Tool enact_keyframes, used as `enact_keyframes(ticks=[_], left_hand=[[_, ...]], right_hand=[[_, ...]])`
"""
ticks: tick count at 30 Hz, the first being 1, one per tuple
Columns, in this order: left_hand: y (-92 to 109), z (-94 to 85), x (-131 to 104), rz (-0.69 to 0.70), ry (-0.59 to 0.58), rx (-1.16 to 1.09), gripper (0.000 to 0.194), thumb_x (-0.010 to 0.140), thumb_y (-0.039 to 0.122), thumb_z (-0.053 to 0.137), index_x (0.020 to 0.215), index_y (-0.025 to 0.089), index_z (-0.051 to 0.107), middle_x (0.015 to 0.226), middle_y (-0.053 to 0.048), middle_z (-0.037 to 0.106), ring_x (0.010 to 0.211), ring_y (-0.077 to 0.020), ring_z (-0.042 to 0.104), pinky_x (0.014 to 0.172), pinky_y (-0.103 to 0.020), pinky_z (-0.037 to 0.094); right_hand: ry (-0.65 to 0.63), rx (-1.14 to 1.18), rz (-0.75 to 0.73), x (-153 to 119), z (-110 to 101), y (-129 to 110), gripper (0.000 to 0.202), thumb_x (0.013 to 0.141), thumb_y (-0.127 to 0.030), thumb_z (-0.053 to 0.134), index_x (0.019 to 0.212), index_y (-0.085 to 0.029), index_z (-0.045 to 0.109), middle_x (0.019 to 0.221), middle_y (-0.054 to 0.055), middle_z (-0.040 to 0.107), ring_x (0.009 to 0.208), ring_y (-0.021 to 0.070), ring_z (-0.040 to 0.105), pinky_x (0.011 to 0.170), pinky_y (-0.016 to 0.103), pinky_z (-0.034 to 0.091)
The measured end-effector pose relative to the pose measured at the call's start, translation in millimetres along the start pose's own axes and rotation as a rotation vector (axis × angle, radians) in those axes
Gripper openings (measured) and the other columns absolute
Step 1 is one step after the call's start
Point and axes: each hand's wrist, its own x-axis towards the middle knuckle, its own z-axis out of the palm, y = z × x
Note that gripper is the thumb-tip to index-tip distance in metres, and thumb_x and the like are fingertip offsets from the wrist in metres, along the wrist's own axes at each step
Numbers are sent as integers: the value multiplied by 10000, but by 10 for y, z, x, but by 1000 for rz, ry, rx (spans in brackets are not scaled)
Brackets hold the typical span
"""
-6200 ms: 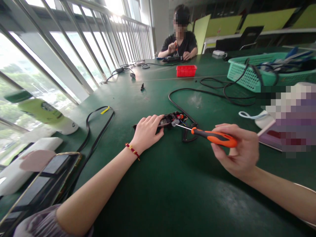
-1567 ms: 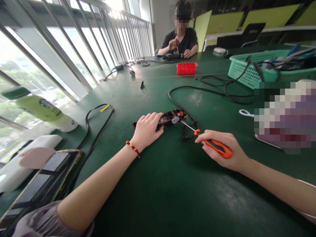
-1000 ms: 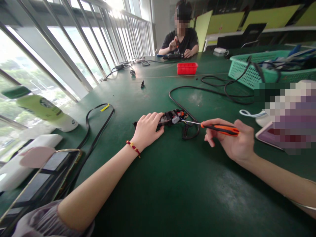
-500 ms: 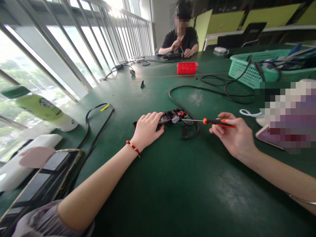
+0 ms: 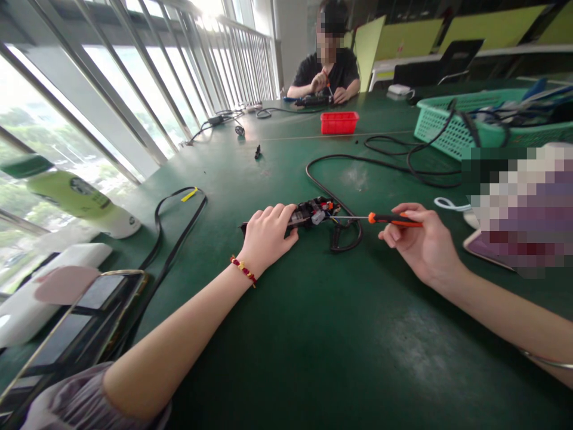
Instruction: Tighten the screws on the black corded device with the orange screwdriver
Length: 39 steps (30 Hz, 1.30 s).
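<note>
On the green table lies an opened black corded device [image 5: 308, 214], its coloured wires and a grey part exposed at the right end. My left hand [image 5: 270, 234] is closed over its left part and holds it against the tabletop; the palm hides that part. Between the fingers of my right hand [image 5: 421, 242] is an orange and black screwdriver [image 5: 394, 220], held level. Its thin shaft points left and the tip reaches the exposed wires; exact contact is too small to tell. A black cable [image 5: 333, 158] runs from the device towards the right.
A red bin [image 5: 339, 123] stands farther back, with a green basket [image 5: 441, 128] of tools at the right. Across the table a person [image 5: 329, 71] works with a screwdriver. A bottle [image 5: 80, 200], a phone [image 5: 76, 322] and a black strap [image 5: 179, 239] lie left. A small black part [image 5: 258, 151] sits beyond.
The screwdriver handle has turned slightly in my right hand, with the fingers shifting a little on it. My left hand and the device stay nearly in place.
</note>
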Motion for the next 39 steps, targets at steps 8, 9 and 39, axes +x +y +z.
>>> enact_keyframes(ticks=[8, 9, 39], left_hand=[[67, -67, -21, -23, -30, 89, 331, 829, 321, 454, 1119, 171, 507, 924, -58, 621, 816, -225, 599, 621, -322, 429], [64, -65, -21, -19, -29, 90, 333, 831, 320, 451, 1123, 169, 505, 927, -59, 622, 821, -223, 598, 620, -318, 431], [49, -51, -16, 12, -53, 100, 334, 855, 308, 416, 1138, 138, 469, 948, -70, 602, 844, -214, 585, 628, -309, 440]], right_hand=[[14, -4, 137, -35, 64, -64, 369, 844, -483, 333, 723, -213, 552, 307, -96, 269, 266, 93, 281, 492, 335, 442], [37, 6, 144, -36, 66, -56, 314, 845, -437, 361, 731, -212, 548, 304, -108, 232, 262, 81, 238, 483, 318, 437], [143, 83, 96, -29, 89, -27, 265, 878, -365, 365, 740, -214, 532, 355, -78, 337, 338, 98, 353, 506, 284, 452]])
